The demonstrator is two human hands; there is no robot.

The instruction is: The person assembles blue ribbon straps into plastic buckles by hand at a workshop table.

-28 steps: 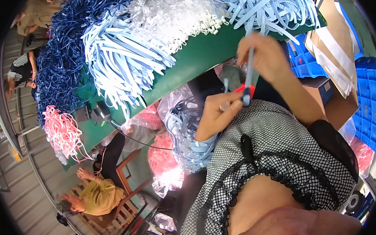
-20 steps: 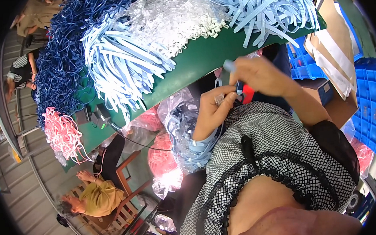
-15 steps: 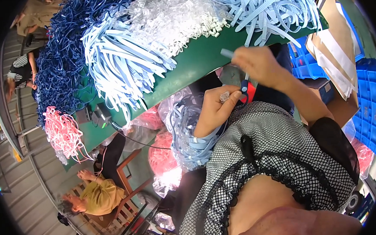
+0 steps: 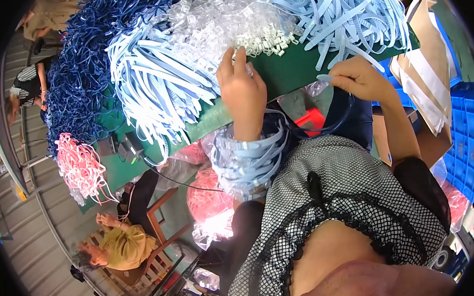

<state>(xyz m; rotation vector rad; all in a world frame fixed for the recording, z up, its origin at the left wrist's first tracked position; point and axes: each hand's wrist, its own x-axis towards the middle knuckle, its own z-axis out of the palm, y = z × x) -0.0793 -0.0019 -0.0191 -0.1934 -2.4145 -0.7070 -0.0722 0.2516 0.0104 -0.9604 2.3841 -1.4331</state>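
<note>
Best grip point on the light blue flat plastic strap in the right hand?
Probably near its free end, where the right hand already pinches the light blue flat plastic strap. Come from the table's front edge, thumb and finger on the two broad faces: the strap is thin and flat, and its tip pokes out clear of the green table.

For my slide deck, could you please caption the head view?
Left hand reaches into clear plastic pieces on the green table; right hand pinches a light-blue strap.
</note>
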